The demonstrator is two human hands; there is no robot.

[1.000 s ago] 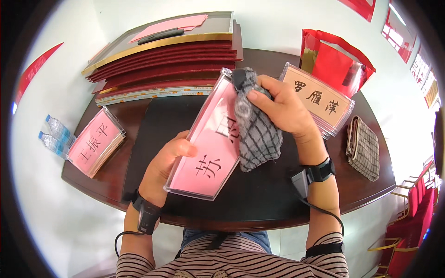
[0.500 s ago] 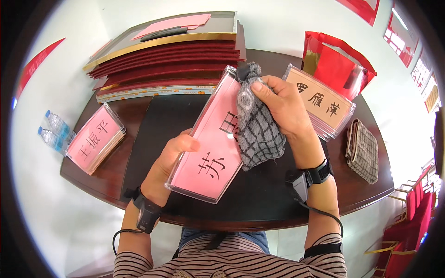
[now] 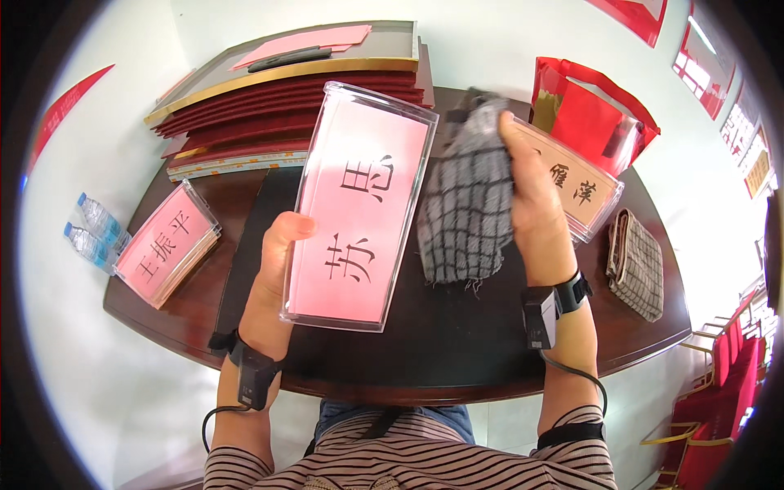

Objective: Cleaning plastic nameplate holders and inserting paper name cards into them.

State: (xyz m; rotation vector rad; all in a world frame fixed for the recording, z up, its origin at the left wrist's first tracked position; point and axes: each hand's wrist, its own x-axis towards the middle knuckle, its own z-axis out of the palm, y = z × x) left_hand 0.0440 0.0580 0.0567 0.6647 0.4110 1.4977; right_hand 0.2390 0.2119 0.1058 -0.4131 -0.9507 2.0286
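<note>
My left hand (image 3: 282, 257) grips a clear acrylic name plate (image 3: 359, 212) by its left long edge, thumb over the front. The plate holds a pink card with large black characters and is held up, slightly tilted, above the table. My right hand (image 3: 535, 184) is closed on a grey checked cloth (image 3: 467, 200), which hangs down to the right of the plate, apart from it. The cloth's top is blurred by motion. Behind my right hand lie stacked name plates with a tan card (image 3: 576, 188), partly covered by the hand.
Pink-carded name plates (image 3: 167, 245) and two water bottles (image 3: 98, 224) are at the left. Dark red folders and frames (image 3: 286, 110) are piled at the back. A red bag (image 3: 592, 114) and a folded checked cloth (image 3: 635, 265) sit on the right. Red chairs (image 3: 723, 392) stand beyond the table (image 3: 474, 351).
The cloth has come off the plate's face and moved right with my right hand. My left hand has raised the plate and turned it more upright, uncovering the card's upper character.
</note>
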